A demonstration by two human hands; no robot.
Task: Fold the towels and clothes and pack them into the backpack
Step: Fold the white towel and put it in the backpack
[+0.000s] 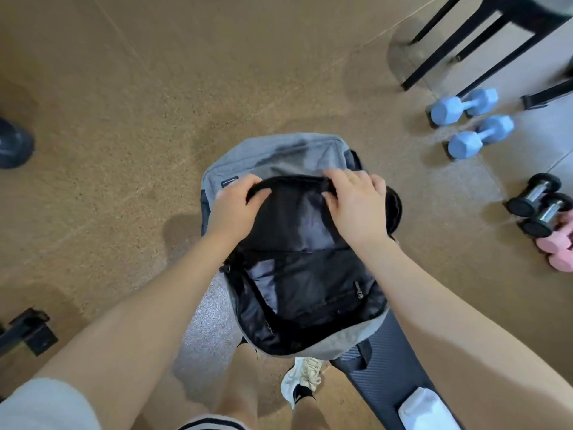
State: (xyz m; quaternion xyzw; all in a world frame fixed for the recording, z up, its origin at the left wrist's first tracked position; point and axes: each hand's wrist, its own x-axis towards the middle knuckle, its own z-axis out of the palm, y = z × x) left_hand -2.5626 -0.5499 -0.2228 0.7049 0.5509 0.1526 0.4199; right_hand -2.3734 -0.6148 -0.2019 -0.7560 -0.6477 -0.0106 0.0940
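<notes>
A grey backpack [273, 153] with a black lining lies unzipped below me, its main compartment gaping and dark inside. My left hand [235, 206] grips the far black rim of the opening on the left. My right hand [356, 203] grips the same rim on the right, fingers curled over the edge. A mesh pocket with a small zipper [359, 290] shows on the near inner wall. A folded white cloth [424, 411] lies on a dark bench at the bottom right. No clothes show inside the bag.
Two blue dumbbells [471, 125] and black and pink dumbbells [542, 212] lie on the floor at the right. Black chair legs [465, 41] stand at the top right. A dark shoe [12, 147] is at the left edge, black metal equipment [28, 333] lower left.
</notes>
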